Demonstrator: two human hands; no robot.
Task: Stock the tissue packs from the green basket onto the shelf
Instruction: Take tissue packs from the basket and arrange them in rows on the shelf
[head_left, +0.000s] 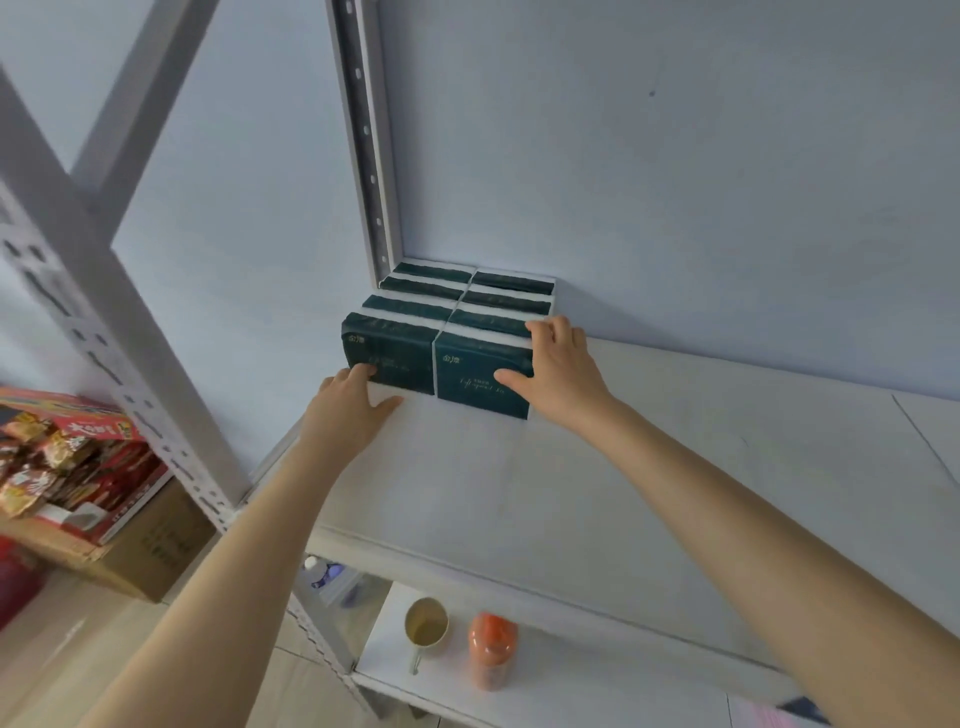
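You had your right hand (560, 375) gripping the front tissue pack (480, 376) and your left hand (353, 410), fingers straight, pushing the neighbouring pack (390, 351) beside it, probably squaring both against the rows (467, 297) behind on the shelf (571, 493).

Eight tissue packs (389, 358), one cup (426, 623), one orange bottle (491, 649).

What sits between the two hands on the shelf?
Head view: between the left hand and right hand lie only the two nearest tissue packs and bare shelf.
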